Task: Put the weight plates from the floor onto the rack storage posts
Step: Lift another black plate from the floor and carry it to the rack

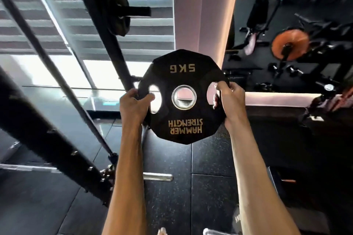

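- Head view, frame centre: left hand (pixel 134 105) and right hand (pixel 230 101) are each curling fingers through a side slot of the 5 kg weight plate (pixel 183 74), holding it above the floor (pixel 210 160).
- Upper left: another plate (pixel 114 5) is sitting on a storage post (pixel 140 11); the held one is awaiting racking.

Matt black rubbery weight plate (pixel 183 97) with shiny metal hub (pixel 184 97).

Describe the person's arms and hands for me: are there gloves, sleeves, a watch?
Nothing is worn on them that shows. The left hand and right hand are bare, with no gloves, rings or straps in sight. The left forearm and right forearm are bare too, from wrist to the picture's lower edge: no sleeves, watch or wristbands.
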